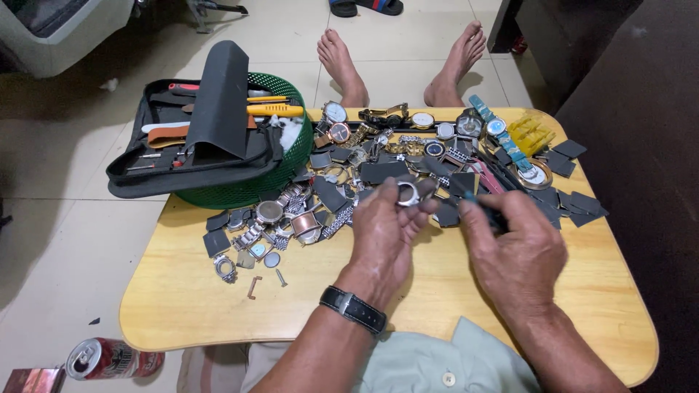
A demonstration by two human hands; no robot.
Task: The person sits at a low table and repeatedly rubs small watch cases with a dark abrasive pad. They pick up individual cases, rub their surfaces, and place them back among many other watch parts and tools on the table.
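Note:
My left hand [384, 236] holds a small round silver watch case [408, 193] up between its fingertips, above the low wooden table [189, 291]. A black strap watch sits on that wrist. My right hand [513, 251] is closed around a thin dark tool [486, 211] whose tip points toward the watch case. Both hands hover just in front of a heap of watches, metal bracelets and dark strap pieces [378, 164] spread across the table's middle and far side.
A green basket [280, 171] at the table's far left carries an open black tool case [196, 138] with screwdrivers. Dark flat pieces [575, 200] lie at the right edge. A drink can [109, 358] lies on the tiled floor at the left. My bare feet [342, 65] stretch beyond the table.

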